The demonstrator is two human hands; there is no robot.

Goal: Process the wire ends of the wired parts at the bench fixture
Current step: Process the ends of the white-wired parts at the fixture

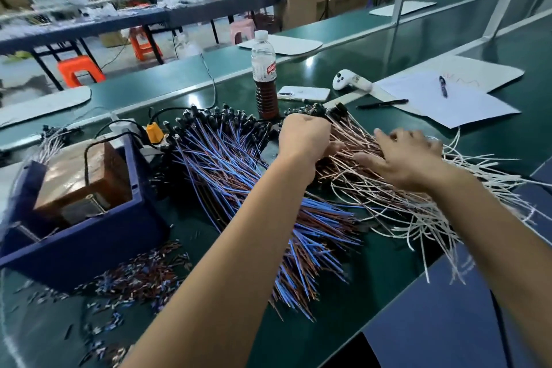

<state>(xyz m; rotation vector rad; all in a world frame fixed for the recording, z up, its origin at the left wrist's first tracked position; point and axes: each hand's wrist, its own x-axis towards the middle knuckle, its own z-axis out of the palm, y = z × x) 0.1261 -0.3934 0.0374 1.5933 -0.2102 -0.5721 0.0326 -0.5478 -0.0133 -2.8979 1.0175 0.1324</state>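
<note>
A big fan of blue and brown wired parts [239,176] lies on the green bench, black heads at the far end. To its right spreads a pile of brown and white wired parts [385,188]. My left hand [304,137] is curled at the far end of that pile, its fingers closed around a few brown and white wires. My right hand [403,158] lies with fingers spread, pressing on the same pile. The dark blue bench fixture [89,218], a box with a copper-coloured block inside, stands at the left, apart from both hands.
Cut insulation bits [128,278] litter the bench in front of the fixture. Behind the wires stand a bottle of brown liquid [264,75], a white phone [304,93], a white controller [349,81], papers with pens [442,98] and a yellow plug [154,132].
</note>
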